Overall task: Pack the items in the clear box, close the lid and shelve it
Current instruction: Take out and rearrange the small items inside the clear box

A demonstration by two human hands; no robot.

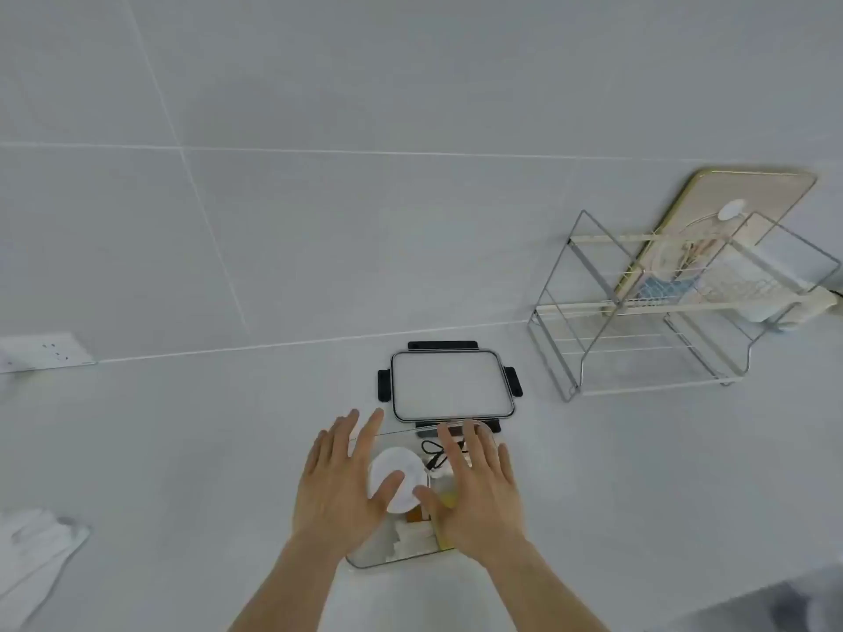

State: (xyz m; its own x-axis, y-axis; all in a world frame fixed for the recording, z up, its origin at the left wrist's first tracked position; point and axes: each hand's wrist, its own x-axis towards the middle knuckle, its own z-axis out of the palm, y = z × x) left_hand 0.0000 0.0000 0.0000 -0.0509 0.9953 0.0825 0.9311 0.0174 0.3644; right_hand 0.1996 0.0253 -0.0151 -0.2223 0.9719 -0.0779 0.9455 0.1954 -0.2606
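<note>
Both hands spread flat and empty over the open clear box, gripping nothing.

The left hand [340, 485] and right hand [479, 490] cover much of the clear box [365, 561] on the pale counter [182, 449] — its rim shows only in part, and the contents are hard to read. The wire rack [638, 339], thin metal, stands well apart at right beside a mirror [748, 207] leaning on the tiled wall. The lid [451, 385], a rounded rectangle with black clasps, lies just beyond the box. Inside, a white round disc [394, 467], a black cord [433, 449] and something yellow — mostly hidden under the right hand.
</note>
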